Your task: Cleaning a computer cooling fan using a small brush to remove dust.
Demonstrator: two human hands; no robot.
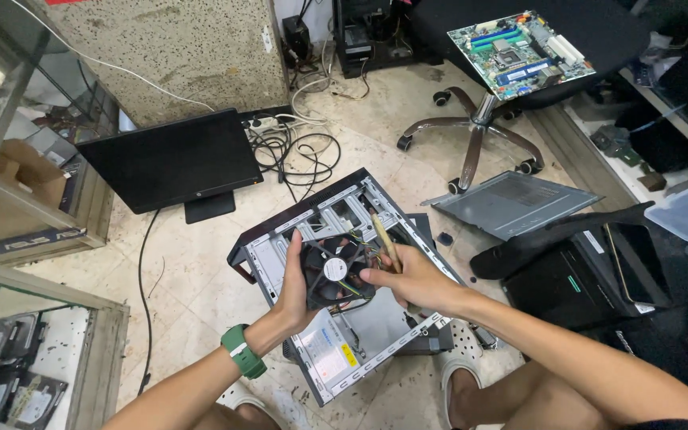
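An open desktop computer case lies on the tiled floor in front of me. My left hand, with a green watch on its wrist, grips a black case fan by its left edge, just above the case. The fan's coloured wires run into the case. My right hand holds a wooden-handled brush, its handle pointing up and away; the fingers rest by the fan's right edge. The brush's bristle end is hidden behind my hand.
A black monitor stands at the left, with tangled cables behind. A grey side panel lies at the right. A green motherboard sits on an office chair. Glass cabinets line the left; black devices are piled at the right.
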